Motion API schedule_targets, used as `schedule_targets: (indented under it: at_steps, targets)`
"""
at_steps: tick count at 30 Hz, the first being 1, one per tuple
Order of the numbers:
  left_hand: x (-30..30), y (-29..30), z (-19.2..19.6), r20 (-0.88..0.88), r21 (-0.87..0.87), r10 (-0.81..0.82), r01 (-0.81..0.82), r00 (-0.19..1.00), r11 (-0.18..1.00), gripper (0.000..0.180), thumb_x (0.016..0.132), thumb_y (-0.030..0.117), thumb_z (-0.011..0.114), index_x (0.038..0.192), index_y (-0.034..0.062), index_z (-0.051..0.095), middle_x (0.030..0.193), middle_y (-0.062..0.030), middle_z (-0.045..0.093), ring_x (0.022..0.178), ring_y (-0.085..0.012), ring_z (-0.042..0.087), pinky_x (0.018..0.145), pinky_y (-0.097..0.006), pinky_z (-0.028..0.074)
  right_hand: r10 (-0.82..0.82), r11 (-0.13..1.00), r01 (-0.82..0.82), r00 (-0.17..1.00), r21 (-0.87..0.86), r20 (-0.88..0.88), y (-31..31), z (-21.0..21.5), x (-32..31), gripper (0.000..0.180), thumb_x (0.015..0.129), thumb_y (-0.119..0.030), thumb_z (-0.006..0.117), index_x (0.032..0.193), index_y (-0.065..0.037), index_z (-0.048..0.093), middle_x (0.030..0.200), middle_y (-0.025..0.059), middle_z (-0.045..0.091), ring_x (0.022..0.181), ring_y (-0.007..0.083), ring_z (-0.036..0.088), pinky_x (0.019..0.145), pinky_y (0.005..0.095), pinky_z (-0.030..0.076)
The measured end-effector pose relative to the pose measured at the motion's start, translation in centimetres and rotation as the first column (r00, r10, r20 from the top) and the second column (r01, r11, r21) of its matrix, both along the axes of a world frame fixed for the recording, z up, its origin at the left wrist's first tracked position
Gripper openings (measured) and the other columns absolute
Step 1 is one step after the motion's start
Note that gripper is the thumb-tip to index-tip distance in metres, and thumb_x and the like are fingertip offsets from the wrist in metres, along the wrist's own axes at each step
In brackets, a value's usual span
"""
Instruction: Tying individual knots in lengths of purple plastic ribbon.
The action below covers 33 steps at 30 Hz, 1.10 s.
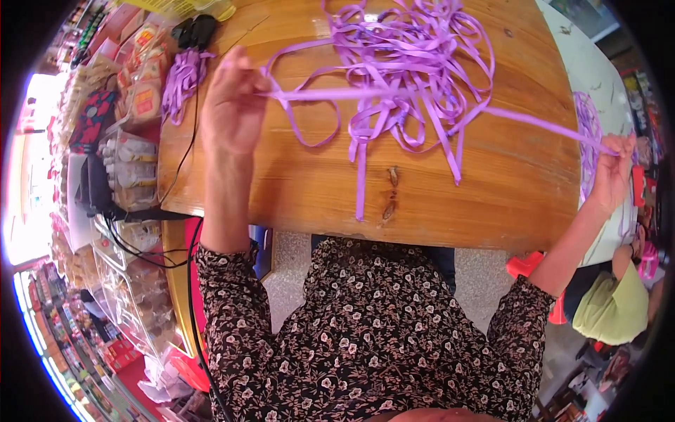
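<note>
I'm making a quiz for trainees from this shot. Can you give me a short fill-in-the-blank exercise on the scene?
1. The left hand and the right hand hold a stretched length of ribbon whose colour is ____.
2. The loose ribbon pile lies on a table made of ____.
3. The black cable hangs over the table's ____ edge.

Missing words: purple; wood; left

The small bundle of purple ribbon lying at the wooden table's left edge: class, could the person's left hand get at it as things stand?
Probably yes. The small bundle of purple ribbon lies just beside the left hand with nothing between them, but that hand is pinching a stretched purple ribbon strand and would likely need to release it first.
</note>
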<state>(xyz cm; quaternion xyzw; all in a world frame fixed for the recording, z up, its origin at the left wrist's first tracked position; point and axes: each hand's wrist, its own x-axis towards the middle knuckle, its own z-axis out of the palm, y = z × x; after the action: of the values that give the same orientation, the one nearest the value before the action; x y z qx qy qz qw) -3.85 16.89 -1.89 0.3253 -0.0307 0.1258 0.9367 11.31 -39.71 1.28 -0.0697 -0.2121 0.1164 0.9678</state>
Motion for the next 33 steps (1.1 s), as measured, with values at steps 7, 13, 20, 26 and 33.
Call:
schedule_targets:
  at_steps: [7, 13, 20, 26, 33]
  targets:
    - [-1.5, -9.5, 2.6, -0.097, 0.377, 0.036, 0.004, 0.995, 0.926, 0.013, 0.086, 0.001, 0.058, 0.098, 0.0008, 0.062, 0.089, -0.009, 0.065, 0.071, -0.0105, 0.058, 0.06, -0.021, 0.045, -0.31, 0.114, 0.544, 0.814, -0.831, 0.491, 14.0, 1.2, -5.5, 0.029, 0.086, -0.005, 0.057, 0.115, -0.001, 0.055, 0.088, 0.004, 0.062, 0.07, 0.0078, 0.052, 0.062, 0.0185, 0.038]
    - [-1.6, -13.2, 4.5, -0.194, 0.555, -0.061, 0.161, 0.979, 0.816, 0.019, 0.089, 0.002, 0.054, 0.106, 0.0024, 0.062, 0.091, -0.0027, 0.065, 0.077, -0.0056, 0.056, 0.066, -0.019, 0.044, 0.053, 0.309, 0.543, 0.81, -0.781, 0.584, 20.2, 1.7, -8.2, 0.017, 0.086, 0.003, 0.056, 0.103, 0.003, 0.058, 0.093, 0.0073, 0.061, 0.084, 0.0122, 0.058, 0.078, 0.0235, 0.047]
    - [-1.6, -14.9, 3.7, -0.095, 0.598, -0.081, 0.122, 0.992, 0.792, 0.015, 0.089, 0.003, 0.055, 0.102, 0.0016, 0.063, 0.094, -0.001, 0.063, 0.086, -0.0072, 0.056, 0.078, -0.02, 0.045, 0.213, 0.36, 0.693, 0.591, -0.625, 0.778, 23.2, 1.6, -8.9, 0.017, 0.082, 0.008, 0.058, 0.098, 0.004, 0.061, 0.092, 0.0096, 0.06, 0.086, 0.0141, 0.057, 0.076, 0.0227, 0.046]
    - [-1.4, -15.2, 3.1, -0.22, 0.323, -0.178, 0.244, 0.959, 0.915, 0.014, 0.085, 0.004, 0.062, 0.099, 0.0018, 0.062, 0.093, -0.0034, 0.064, 0.084, -0.0093, 0.059, 0.074, -0.022, 0.048, 0.1, 0.394, 0.509, 0.804, -0.766, 0.586, 23.2, 0.4, -10.1, 0.022, 0.079, 0.01, 0.061, 0.1, 0.004, 0.06, 0.093, 0.0102, 0.061, 0.087, 0.015, 0.058, 0.076, 0.0233, 0.047]
    - [-1.3, -16.5, 3.1, -0.2, 0.317, -0.07, 0.133, 0.977, 0.939, 0.016, 0.082, 0.001, 0.064, 0.098, 0.0017, 0.061, 0.09, -0.0047, 0.064, 0.081, -0.011, 0.06, 0.072, -0.024, 0.05, 0.104, 0.397, 0.653, 0.666, -0.645, 0.739, 22.9, 0.1, -9.5, 0.023, 0.076, 0.012, 0.063, 0.098, 0.005, 0.06, 0.093, 0.0116, 0.062, 0.087, 0.0173, 0.059, 0.077, 0.0257, 0.048]
